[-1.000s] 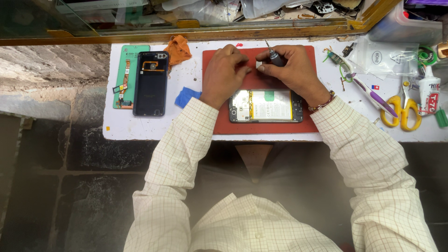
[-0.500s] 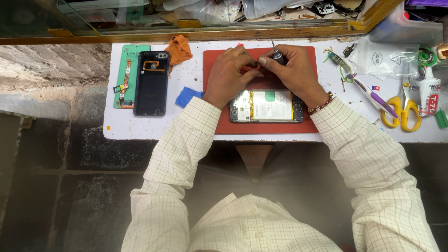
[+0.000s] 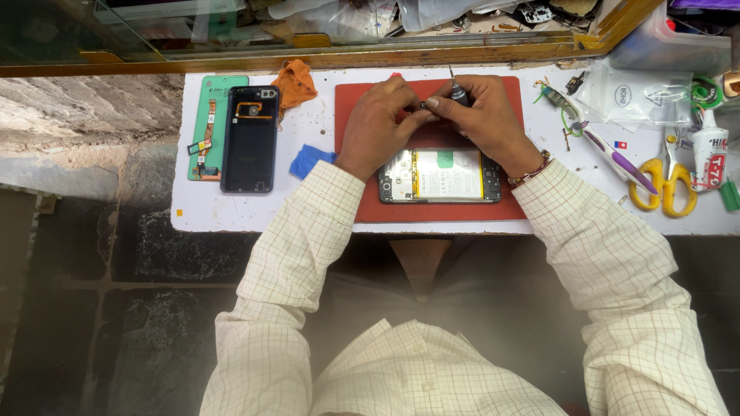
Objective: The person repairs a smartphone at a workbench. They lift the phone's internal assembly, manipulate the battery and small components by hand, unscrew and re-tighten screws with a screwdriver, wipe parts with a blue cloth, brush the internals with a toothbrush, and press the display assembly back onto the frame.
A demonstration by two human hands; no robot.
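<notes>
An opened phone (image 3: 439, 176) lies on a red mat (image 3: 370, 209) with its white battery and boards showing. Above it my right hand (image 3: 482, 115) grips a small black screwdriver (image 3: 459, 92), its thin tip pointing away from me. My left hand (image 3: 378, 123) meets it at the middle, fingertips pinched on something tiny that I cannot make out. Both hands hover over the far half of the mat, just beyond the phone.
To the left lie a black phone back cover (image 3: 250, 139), a green phone frame (image 3: 208, 127), an orange cloth (image 3: 294, 83) and a blue scrap (image 3: 308, 160). On the right are yellow scissors (image 3: 664, 185), a purple tool (image 3: 617, 158), a glue tube (image 3: 709, 158) and plastic bags (image 3: 632, 96). A wooden-edged glass case (image 3: 308, 58) runs along the far side.
My hands have stayed close together above the phone, with the fingers shifting slightly around the screwdriver. The phone and the other items have not moved.
</notes>
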